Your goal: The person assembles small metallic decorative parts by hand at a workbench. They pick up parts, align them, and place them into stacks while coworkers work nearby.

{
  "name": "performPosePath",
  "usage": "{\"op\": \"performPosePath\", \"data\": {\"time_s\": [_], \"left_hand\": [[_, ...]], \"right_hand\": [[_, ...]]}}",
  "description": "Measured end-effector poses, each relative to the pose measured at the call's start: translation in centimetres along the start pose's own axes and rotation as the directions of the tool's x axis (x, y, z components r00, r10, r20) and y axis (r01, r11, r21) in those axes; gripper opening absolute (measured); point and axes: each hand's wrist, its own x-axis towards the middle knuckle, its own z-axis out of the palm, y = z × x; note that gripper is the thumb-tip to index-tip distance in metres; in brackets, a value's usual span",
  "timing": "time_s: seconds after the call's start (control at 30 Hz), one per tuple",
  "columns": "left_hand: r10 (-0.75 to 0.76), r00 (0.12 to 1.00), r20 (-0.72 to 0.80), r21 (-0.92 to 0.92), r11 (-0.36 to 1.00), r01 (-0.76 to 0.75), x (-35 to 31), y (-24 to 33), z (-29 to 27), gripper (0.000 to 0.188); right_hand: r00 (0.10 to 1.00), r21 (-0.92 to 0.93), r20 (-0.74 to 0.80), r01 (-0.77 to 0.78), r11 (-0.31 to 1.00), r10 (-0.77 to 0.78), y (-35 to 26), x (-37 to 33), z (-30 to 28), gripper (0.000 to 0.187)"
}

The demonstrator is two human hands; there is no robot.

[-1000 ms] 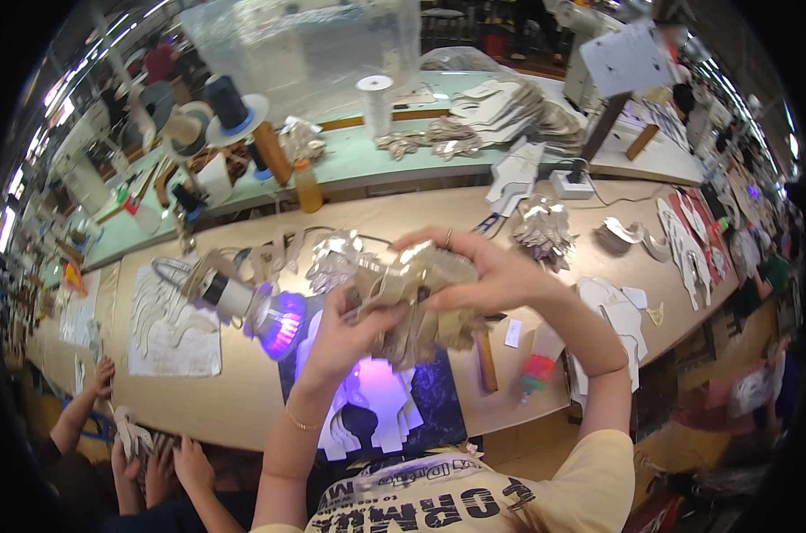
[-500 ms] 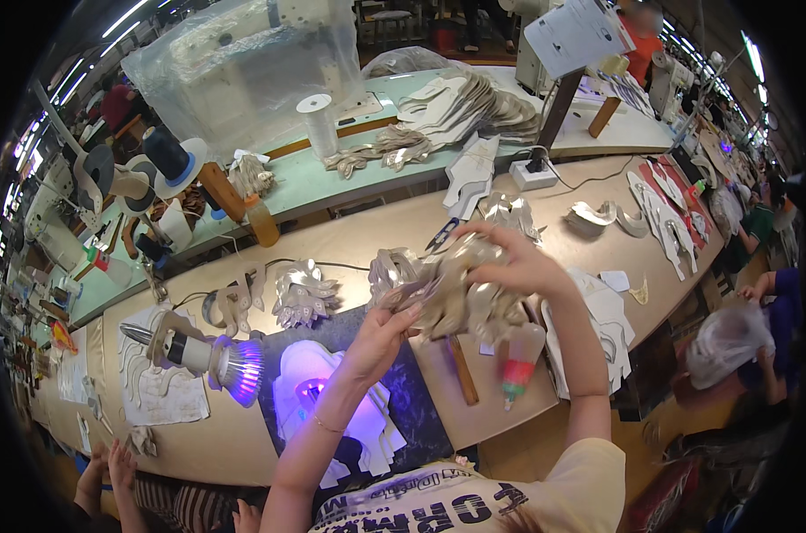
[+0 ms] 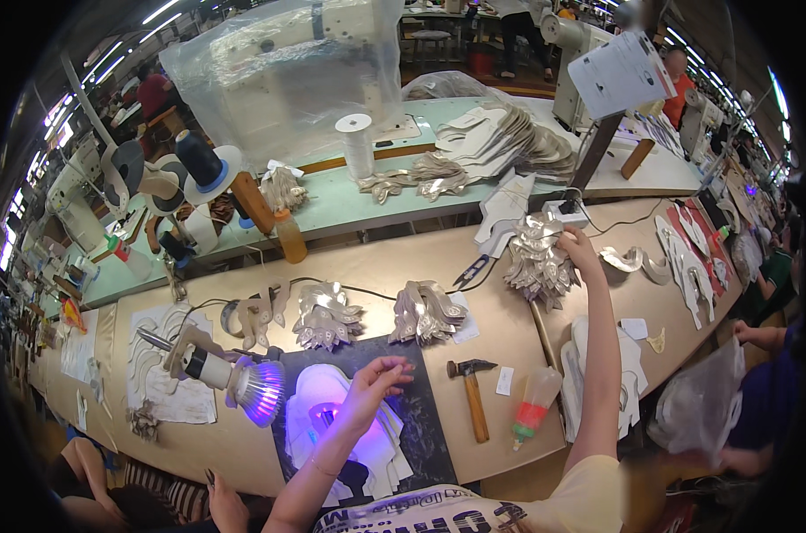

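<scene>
My right hand [image 3: 584, 256] reaches far forward, its fingers curled on the right edge of a bundle of shiny beige cut pieces [image 3: 538, 263] resting on the table. Nothing shows in my left hand [image 3: 378, 387], which hovers with loosely bent, parted fingers above the dark work mat [image 3: 425, 435]. Beneath my left forearm, white cut pieces [image 3: 327, 386] lie lit violet by a lamp [image 3: 259, 391]. Two similar beige bundles, one in the middle [image 3: 428, 311] and one farther left [image 3: 328, 315], sit beyond the mat.
A hammer [image 3: 475, 400] and a bottle with a red-and-green lower end [image 3: 536, 407] lie right of the mat. Thread snips [image 3: 471, 272] rest near a black cable. White panels [image 3: 630, 377] lie under my right arm. Other people's hands [image 3: 228, 506] are at lower left.
The beige bundle held between both hands has moved forward and right onto the table. My left hand has let go and dropped back; my right hand remains at the bundle. The view has shifted.
</scene>
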Motion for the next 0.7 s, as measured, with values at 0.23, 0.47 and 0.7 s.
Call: {"op": "performPosePath", "data": {"time_s": [0.23, 0.47, 0.7], "left_hand": [[0.019, 1.000, 0.022, 0.007, 1.000, -0.019, -2.9, -0.2, -0.9, 0.022], [0.082, 0.991, 0.106, -0.123, 0.990, -0.069, -4.5, 0.9, 0.3, 0.025], [0.122, 0.987, 0.105, -0.056, 0.992, -0.116, -4.6, 1.9, 0.0, 0.025]], "right_hand": [[0.991, 0.083, -0.036, 0.131, 0.988, -0.128, -1.5, -1.2, -0.9, 0.053], [0.872, -0.112, -0.157, 0.450, 0.886, -0.463, -8.3, 3.1, 4.9, 0.036], [0.990, -0.287, 0.083, 0.133, 0.949, -0.114, -10.0, 16.1, 18.3, 0.059]]}}
